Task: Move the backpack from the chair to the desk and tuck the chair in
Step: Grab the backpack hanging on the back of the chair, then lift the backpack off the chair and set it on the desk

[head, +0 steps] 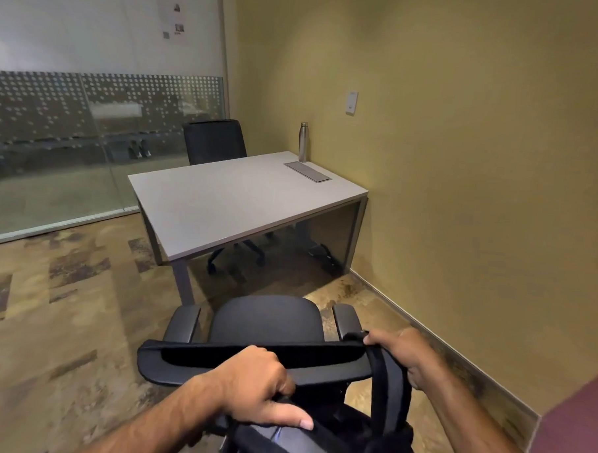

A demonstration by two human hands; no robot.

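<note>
A black office chair (269, 322) with armrests stands in front of me, a short way back from the grey desk (230, 199). A dark backpack (315, 439) hangs behind the chair's backrest, low in the view. My left hand (260, 385) grips the top of the backpack, thumb stretched along it. My right hand (401, 354) is closed on a black shoulder strap (391, 384) at the backrest's right corner. The lower part of the bag is cut off by the frame's edge.
On the desk's far right stand a steel bottle (303, 142) and a flat grey cable hatch (307, 171). A second black chair (214, 142) sits behind the desk. A yellow wall runs along the right, a frosted glass partition (72, 130) on the left.
</note>
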